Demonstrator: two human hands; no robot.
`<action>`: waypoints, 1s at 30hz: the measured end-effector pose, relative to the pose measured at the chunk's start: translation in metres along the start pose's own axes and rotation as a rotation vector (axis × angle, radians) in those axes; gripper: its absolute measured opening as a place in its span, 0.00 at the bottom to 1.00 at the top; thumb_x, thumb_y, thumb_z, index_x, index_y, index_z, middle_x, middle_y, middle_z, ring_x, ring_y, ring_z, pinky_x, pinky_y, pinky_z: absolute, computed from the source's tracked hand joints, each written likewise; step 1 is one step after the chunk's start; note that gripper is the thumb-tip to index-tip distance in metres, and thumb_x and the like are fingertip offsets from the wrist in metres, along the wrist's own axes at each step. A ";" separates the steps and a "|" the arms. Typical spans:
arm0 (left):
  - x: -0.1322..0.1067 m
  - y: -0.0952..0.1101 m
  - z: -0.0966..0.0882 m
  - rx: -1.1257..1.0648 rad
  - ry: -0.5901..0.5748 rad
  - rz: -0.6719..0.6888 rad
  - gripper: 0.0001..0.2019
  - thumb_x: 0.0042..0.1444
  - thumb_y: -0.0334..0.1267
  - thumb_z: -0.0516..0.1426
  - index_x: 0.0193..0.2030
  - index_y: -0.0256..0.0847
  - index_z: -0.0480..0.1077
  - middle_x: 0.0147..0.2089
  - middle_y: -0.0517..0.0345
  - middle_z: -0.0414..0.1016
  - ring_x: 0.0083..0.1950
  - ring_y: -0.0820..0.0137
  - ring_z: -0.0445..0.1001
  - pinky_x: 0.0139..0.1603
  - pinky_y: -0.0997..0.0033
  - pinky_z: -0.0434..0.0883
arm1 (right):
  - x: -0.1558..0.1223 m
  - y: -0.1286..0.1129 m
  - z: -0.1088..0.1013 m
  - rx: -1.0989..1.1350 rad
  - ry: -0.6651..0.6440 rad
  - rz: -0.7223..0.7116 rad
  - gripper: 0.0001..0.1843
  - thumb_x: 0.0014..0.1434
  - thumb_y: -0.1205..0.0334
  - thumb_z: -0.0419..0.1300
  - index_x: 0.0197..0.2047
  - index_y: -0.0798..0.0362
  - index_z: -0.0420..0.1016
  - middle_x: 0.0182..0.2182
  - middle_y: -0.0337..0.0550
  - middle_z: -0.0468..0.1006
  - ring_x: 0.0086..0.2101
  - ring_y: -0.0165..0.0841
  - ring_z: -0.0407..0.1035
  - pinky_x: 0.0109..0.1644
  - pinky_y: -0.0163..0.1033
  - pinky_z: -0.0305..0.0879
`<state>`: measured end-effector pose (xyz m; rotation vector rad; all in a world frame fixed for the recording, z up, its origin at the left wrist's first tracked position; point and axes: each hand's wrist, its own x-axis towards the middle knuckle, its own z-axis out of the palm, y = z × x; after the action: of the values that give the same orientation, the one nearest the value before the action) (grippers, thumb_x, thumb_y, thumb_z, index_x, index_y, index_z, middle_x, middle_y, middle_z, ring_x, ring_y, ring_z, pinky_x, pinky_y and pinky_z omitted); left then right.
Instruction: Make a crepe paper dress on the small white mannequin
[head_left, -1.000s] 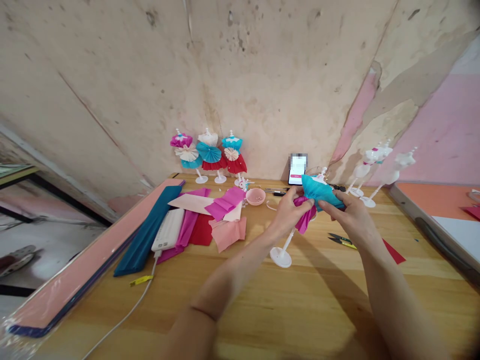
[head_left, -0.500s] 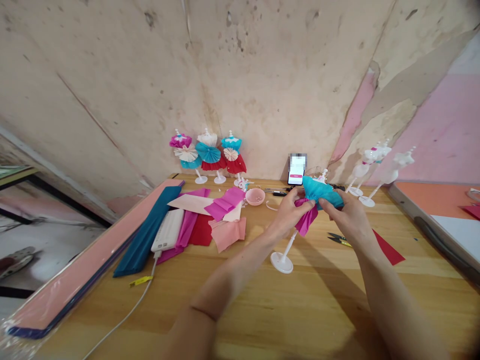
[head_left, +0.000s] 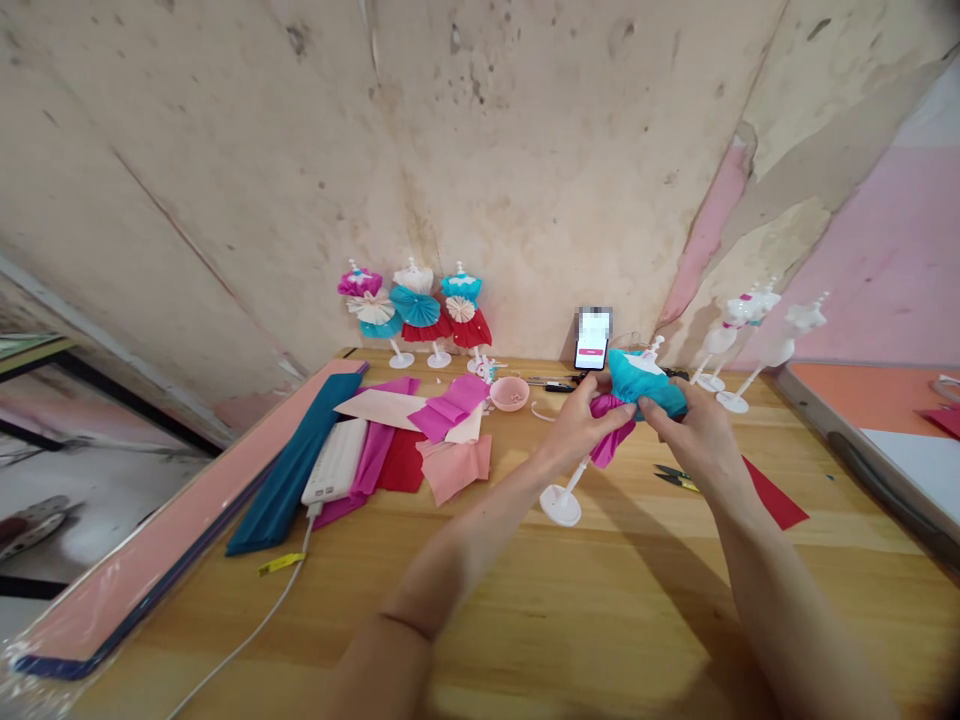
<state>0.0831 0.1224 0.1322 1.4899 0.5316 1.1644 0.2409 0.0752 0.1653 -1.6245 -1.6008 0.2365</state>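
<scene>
I hold a small white mannequin stand (head_left: 561, 503) tilted above the wooden table (head_left: 525, 620). A magenta paper skirt (head_left: 611, 440) and a teal paper layer (head_left: 637, 380) are wrapped round its torso. My left hand (head_left: 577, 425) is closed on the magenta paper at the mannequin's waist. Fingers of my right hand (head_left: 690, 435) are pinched on the teal paper from the right. The mannequin's white neck pokes out near the phone.
Three dressed mannequins (head_left: 416, 310) stand at the wall. Coloured paper sheets (head_left: 420, 430), a white power bank (head_left: 337, 460) with cable, a pink bowl (head_left: 510, 392), a phone (head_left: 592, 345), snips (head_left: 679, 478), red paper (head_left: 776, 495) and bare mannequins (head_left: 750, 335) lie around.
Both hands and the mannequin shifted slightly; its base swung a little back toward the left. The grip on the paper stays the same.
</scene>
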 end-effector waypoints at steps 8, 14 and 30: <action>0.000 -0.002 0.002 0.043 0.008 0.034 0.20 0.56 0.46 0.62 0.51 0.39 0.65 0.54 0.47 0.72 0.52 0.64 0.73 0.52 0.64 0.70 | 0.000 0.001 0.000 -0.002 0.011 0.013 0.16 0.58 0.47 0.58 0.31 0.51 0.68 0.19 0.36 0.69 0.22 0.30 0.61 0.28 0.36 0.55; 0.001 -0.005 0.002 0.025 0.060 0.041 0.17 0.57 0.42 0.61 0.50 0.40 0.65 0.51 0.50 0.73 0.51 0.66 0.73 0.53 0.65 0.70 | 0.000 0.003 0.002 0.016 -0.008 -0.014 0.16 0.58 0.47 0.58 0.31 0.51 0.67 0.20 0.36 0.69 0.22 0.30 0.62 0.28 0.36 0.55; 0.000 -0.005 0.007 0.103 0.192 0.094 0.14 0.56 0.38 0.60 0.48 0.41 0.64 0.47 0.54 0.75 0.48 0.69 0.74 0.52 0.67 0.70 | -0.010 0.000 0.014 -0.397 0.240 -0.250 0.17 0.64 0.48 0.54 0.29 0.51 0.62 0.29 0.43 0.72 0.28 0.34 0.65 0.29 0.38 0.47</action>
<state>0.0908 0.1200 0.1283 1.5127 0.6660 1.3808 0.2300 0.0721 0.1521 -1.6433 -1.7122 -0.4170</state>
